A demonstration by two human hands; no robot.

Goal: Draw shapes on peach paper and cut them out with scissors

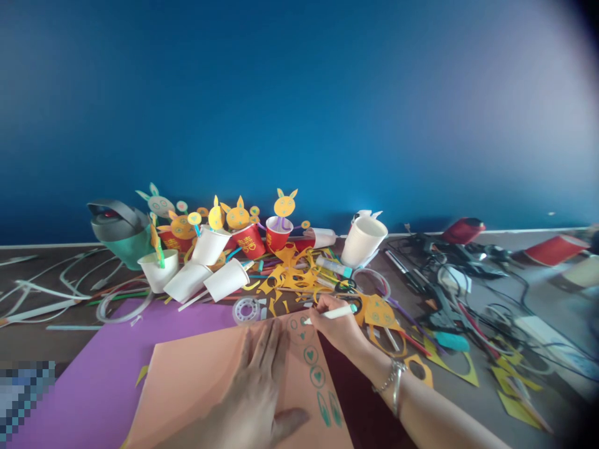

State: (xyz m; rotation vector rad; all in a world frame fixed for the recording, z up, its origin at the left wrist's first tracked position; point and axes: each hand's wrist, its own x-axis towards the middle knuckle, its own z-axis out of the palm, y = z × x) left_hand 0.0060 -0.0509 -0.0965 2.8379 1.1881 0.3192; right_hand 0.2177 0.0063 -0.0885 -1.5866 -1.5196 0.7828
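Observation:
My left hand (257,386) lies flat and spread on a sheet of peach card (187,393), holding nothing. My right hand (337,327), with metal bangles on its wrist, grips a white marker (333,313). The marker's tip rests on the card near the top of a column of green hand-drawn outlines (312,368). These are circles, some with hearts inside, and a pair of narrow ovals lies lower down. My right hand partly hides the uppermost outline.
A purple card sheet (93,380) lies under the peach card. Beyond it stand white and red paper cups (210,246), some topped with yellow paper rabbits. Yellow offcuts, straws and a tape roll (246,310) are scattered around. Tangled black cables (444,274) fill the right side, against a blue wall.

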